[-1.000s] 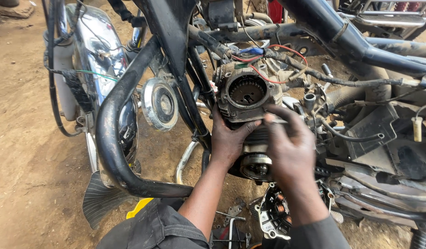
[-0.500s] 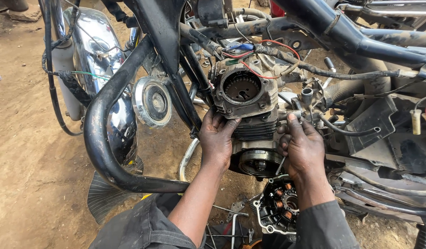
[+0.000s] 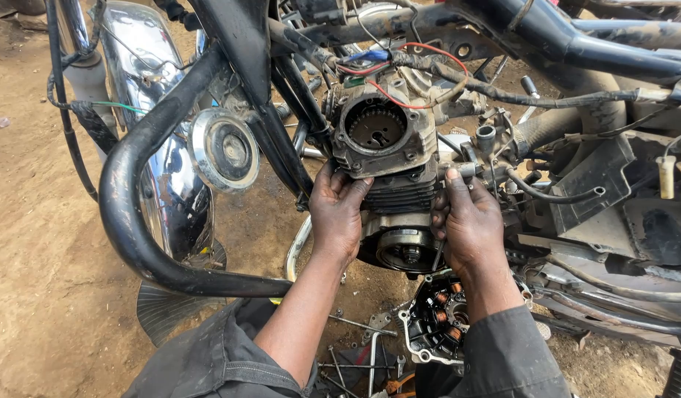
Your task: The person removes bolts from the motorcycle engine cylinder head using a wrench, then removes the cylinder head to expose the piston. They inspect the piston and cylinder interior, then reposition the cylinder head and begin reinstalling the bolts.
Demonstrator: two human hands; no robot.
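A dirty motorcycle engine sits in the black frame, its cylinder head (image 3: 384, 136) open at the round side port above the finned cylinder (image 3: 403, 195). My left hand (image 3: 339, 214) grips the left side of the cylinder and head. My right hand (image 3: 465, 225) presses against the right side, fingers curled on the fins. Below both hands the round flywheel (image 3: 406, 250) is exposed in the open crankcase.
A black crash bar (image 3: 134, 214) curves at the left, with a chrome horn (image 3: 224, 149) and chrome fender (image 3: 145, 88) behind it. A stator cover (image 3: 436, 324) with copper coils, long bolts (image 3: 355, 324) and small parts lie on the dirt below. Red and blue wires (image 3: 399, 66) hang above the head.
My right hand has slid down from the top of the head to the cylinder's right side. The view has shifted, bringing the open head port fully into sight.
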